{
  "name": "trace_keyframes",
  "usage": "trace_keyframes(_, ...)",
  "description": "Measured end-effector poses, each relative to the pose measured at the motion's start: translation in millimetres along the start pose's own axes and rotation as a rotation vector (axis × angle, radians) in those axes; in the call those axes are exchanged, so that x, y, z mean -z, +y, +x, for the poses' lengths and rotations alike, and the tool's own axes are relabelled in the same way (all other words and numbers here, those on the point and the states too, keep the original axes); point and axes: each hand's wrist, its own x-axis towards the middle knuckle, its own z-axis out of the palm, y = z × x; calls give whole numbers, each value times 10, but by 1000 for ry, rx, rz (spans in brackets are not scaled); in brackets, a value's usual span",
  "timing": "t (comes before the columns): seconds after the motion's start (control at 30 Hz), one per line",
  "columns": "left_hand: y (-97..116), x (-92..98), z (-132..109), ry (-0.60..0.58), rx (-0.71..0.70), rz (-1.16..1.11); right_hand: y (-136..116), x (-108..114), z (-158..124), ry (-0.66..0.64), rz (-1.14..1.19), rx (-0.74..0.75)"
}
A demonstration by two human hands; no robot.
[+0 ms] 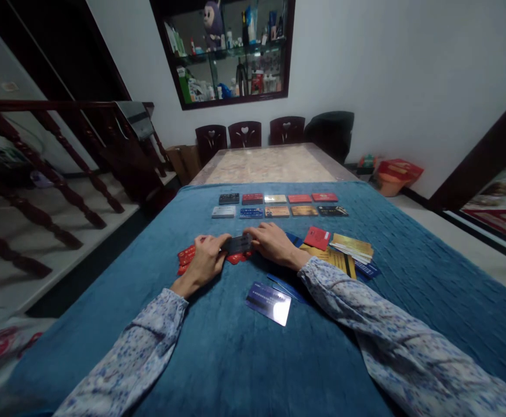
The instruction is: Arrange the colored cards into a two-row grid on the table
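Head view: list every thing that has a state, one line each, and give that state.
Dark card, held at opposite ends by left hand and right hand
Red cards, loosely heaped by the left hand
Purple card, lying flat, catching light
Gold cards, fanned
Far cards, set out in two rows of five
Blue cloth, spread over the table's near part

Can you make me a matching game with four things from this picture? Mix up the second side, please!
Things:
1. Dark card
2. Stuffed toy
3. Cloth
4. Chairs

Clues:
A. Blue
B. Beyond the far end of the table
C. Held between the left hand and right hand
D. On a shelf

Right pairs: 1-C, 2-D, 3-A, 4-B
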Motion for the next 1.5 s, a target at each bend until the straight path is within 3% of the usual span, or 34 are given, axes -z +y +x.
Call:
trace_keyframes(0.43,-22,-66,-22,-10,20,42,-99,3,-32,-62,-79,-39)
trace_keyframes(1.07,-51,-70,-32,-24,72,-49,-86,142,-20,-126,30,-107)
trace_keyframes(1.5,-61,14,6,-118,89,-37,-25,146,-9,-171,22,-66)
